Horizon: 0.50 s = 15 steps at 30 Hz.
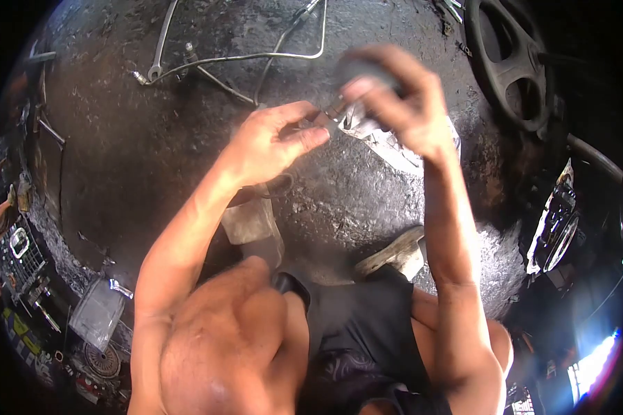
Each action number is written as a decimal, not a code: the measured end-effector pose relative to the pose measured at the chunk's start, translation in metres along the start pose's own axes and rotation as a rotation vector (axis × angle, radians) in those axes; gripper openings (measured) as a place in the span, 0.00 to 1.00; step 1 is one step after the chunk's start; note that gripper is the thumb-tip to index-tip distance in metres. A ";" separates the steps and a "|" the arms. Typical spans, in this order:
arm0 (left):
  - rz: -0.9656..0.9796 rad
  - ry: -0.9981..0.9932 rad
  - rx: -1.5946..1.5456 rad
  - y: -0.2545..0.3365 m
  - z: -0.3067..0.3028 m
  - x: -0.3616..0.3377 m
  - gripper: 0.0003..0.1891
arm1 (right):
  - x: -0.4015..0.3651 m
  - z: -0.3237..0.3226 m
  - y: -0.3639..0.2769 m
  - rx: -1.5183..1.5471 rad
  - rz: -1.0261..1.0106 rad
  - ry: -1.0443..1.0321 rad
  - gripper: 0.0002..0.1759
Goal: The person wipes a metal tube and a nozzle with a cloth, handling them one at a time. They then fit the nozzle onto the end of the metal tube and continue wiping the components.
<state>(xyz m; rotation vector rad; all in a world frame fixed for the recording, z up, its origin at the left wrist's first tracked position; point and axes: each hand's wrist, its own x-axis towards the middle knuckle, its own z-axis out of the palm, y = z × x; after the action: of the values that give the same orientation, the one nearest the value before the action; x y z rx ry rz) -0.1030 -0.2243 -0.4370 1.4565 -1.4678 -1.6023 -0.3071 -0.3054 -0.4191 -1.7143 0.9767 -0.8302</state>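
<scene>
My left hand is closed, its thumb and fingers curled towards a small dark metal piece, too small to name. Just to the right and a little higher, my right hand is smeared by motion. Its fingers curve around a grey, rounded thing whose kind I cannot make out. Below the right hand lies a crumpled white plastic bag or sheet, partly hidden by the wrist. Beyond my left hand, a bent metal pipe with end fittings rests on the dark floor.
A wrench lies at the upper left, touching the pipe or close to it. At the upper right is a black steering wheel. Metal parts stand at the right edge. A grey container and assorted parts line the left side.
</scene>
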 end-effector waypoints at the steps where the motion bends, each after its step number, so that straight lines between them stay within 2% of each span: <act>1: 0.031 0.022 -0.063 0.006 0.004 0.000 0.15 | -0.001 0.006 0.002 -0.137 -0.051 -0.076 0.16; 2: 0.027 0.017 -0.065 0.010 0.005 -0.001 0.15 | -0.004 0.010 0.002 -0.274 -0.097 -0.152 0.16; 3: 0.018 0.022 -0.017 0.015 0.005 -0.001 0.15 | -0.005 0.010 0.001 -0.323 -0.004 -0.119 0.18; 4: 0.013 0.029 0.032 0.017 0.006 -0.001 0.15 | -0.005 0.013 0.003 -0.324 0.000 -0.120 0.18; 5: 0.061 0.108 0.041 0.015 0.010 -0.001 0.17 | -0.006 0.017 0.007 -0.239 0.082 -0.045 0.19; 6: 0.062 0.105 0.041 0.013 0.013 -0.002 0.17 | -0.007 0.021 0.011 -0.152 0.163 0.030 0.19; 8: 0.101 0.218 0.141 0.011 0.015 -0.001 0.20 | -0.005 0.022 0.008 -0.110 0.209 0.042 0.21; 10: 0.143 0.241 0.235 0.015 0.015 -0.001 0.22 | -0.002 0.016 -0.002 0.056 0.472 0.009 0.22; 11: 0.185 0.260 0.331 0.017 0.015 -0.001 0.23 | 0.001 0.012 -0.007 0.142 0.555 -0.004 0.22; 12: 0.182 0.262 0.331 0.017 0.015 -0.001 0.23 | 0.004 0.004 -0.016 0.093 0.595 0.065 0.21; 14: 0.130 0.277 0.343 0.016 0.015 0.000 0.22 | 0.005 -0.008 -0.020 0.233 0.431 0.210 0.19; 15: 0.126 0.278 0.343 0.017 0.013 0.001 0.22 | 0.002 -0.008 -0.025 0.139 0.297 0.179 0.16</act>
<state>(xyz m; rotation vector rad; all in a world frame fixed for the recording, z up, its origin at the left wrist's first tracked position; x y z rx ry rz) -0.1203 -0.2252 -0.4236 1.6557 -1.6838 -1.0594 -0.3075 -0.3048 -0.3930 -1.3533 1.2300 -0.8422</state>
